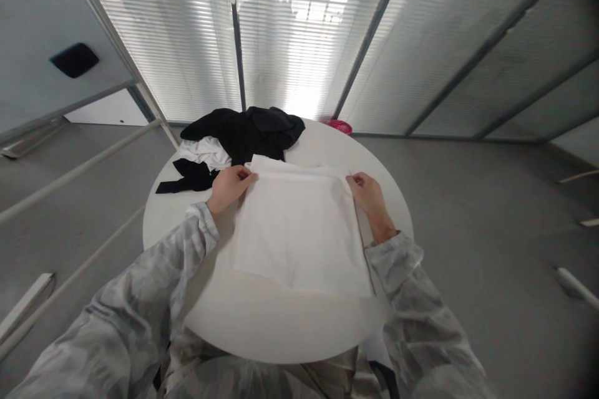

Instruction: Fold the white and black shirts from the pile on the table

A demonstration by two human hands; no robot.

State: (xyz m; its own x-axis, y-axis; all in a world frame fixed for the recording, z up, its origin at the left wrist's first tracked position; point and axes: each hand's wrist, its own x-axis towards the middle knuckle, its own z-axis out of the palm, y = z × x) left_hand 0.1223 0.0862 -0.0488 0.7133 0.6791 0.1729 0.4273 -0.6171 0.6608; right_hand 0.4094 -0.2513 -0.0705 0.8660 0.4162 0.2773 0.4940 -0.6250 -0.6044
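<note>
A white cloth [302, 230], folded to a rough rectangle, lies on the round white table [281, 340]. Its kind of garment cannot be made out. My left hand [231, 186] pinches its far left corner, fingers closed. At the far right corner my right hand [367, 194] grips the edge between thumb and fingers. The cloth's near edge rests on the tabletop, slightly uneven. Behind my left hand sits a heap of black clothing [248, 131] with a crumpled white piece [206, 151] in it.
A red basket [340, 126] shows just past the table's far edge. Pale metal rails [79, 171] run along the left side. Glass panels with blinds [290, 43] stand behind the table. Grey floor [472, 199] extends to the right.
</note>
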